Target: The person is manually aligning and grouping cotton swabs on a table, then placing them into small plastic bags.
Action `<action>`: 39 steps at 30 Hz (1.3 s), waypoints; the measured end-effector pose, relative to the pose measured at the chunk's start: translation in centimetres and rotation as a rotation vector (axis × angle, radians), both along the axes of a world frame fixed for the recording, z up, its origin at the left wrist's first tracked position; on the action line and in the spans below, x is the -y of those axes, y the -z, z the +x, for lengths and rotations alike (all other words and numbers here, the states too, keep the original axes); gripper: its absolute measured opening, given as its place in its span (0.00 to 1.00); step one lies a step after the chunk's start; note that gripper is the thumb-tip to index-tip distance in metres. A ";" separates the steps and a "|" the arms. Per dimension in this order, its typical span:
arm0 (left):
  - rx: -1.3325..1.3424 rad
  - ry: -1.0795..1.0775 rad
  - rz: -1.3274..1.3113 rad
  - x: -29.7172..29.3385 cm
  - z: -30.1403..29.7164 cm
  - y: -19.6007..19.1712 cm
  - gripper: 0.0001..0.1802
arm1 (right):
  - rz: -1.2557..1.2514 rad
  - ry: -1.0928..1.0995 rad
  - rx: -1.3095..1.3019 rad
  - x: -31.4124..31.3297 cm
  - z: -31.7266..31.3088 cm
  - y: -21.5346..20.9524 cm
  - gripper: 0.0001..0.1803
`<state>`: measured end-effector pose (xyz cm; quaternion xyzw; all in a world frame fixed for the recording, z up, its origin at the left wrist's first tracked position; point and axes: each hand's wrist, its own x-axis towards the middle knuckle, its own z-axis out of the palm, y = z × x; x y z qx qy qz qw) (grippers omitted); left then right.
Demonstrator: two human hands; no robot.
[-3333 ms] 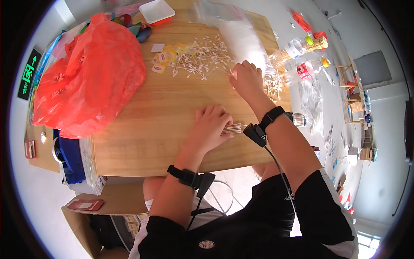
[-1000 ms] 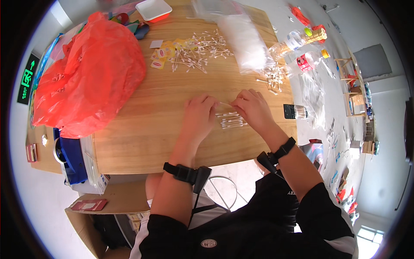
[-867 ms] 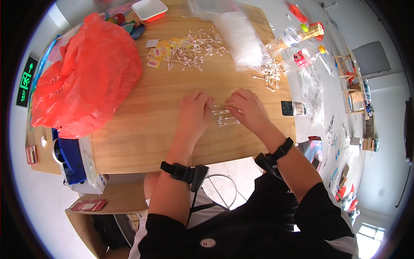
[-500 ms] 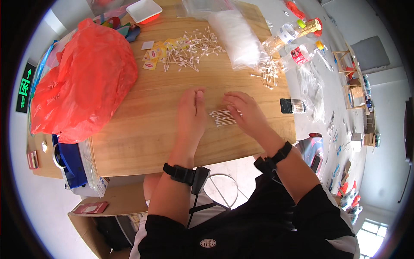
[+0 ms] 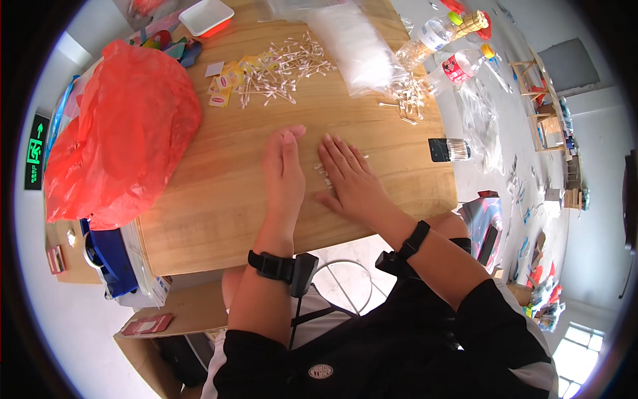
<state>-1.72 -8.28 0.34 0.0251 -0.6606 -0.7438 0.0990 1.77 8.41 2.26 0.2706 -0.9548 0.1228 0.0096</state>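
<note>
My right hand (image 5: pixel 353 183) lies flat, palm down, fingers stretched out, over a row of cotton swabs (image 5: pixel 327 178). Only some swab tips poke out past its edges; the rest are hidden beneath it. To its left, my left hand (image 5: pixel 284 166) stands on its edge on the wooden table (image 5: pixel 226 193), thumb uppermost, fingers extended and slightly bent inward. Nothing shows in it. Farther off, a loose heap of cotton swabs (image 5: pixel 286 70) spreads beside small yellow packets (image 5: pixel 229 80). More swabs (image 5: pixel 410 96) are piled near the right edge.
A large red plastic bag (image 5: pixel 126 133) fills the left side. Clear plastic bags (image 5: pixel 355 53) lie at the back, with plastic bottles (image 5: pixel 458 68) to their right. A black-ended pack of swabs (image 5: pixel 448 149) sits at the right edge. A white tray (image 5: pixel 206 16) is far left.
My right hand has flattened and shifted left, now covering most of the swab row that showed before. The left thumb has moved back from the fingertips. The view has shifted slightly.
</note>
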 end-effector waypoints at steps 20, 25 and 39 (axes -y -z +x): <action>-0.054 0.104 0.270 -5.9 3.8 -0.4 0.42 | -1.634 0.358 0.499 -2.3 -1.4 1.7 0.35; -0.080 0.130 0.334 -6.3 3.4 0.3 0.42 | -1.686 0.349 0.495 -1.5 -1.3 2.3 0.36; -0.021 -0.040 0.590 -2.3 1.0 0.1 0.44 | -0.178 -0.026 0.067 -3.8 -1.4 -2.1 0.47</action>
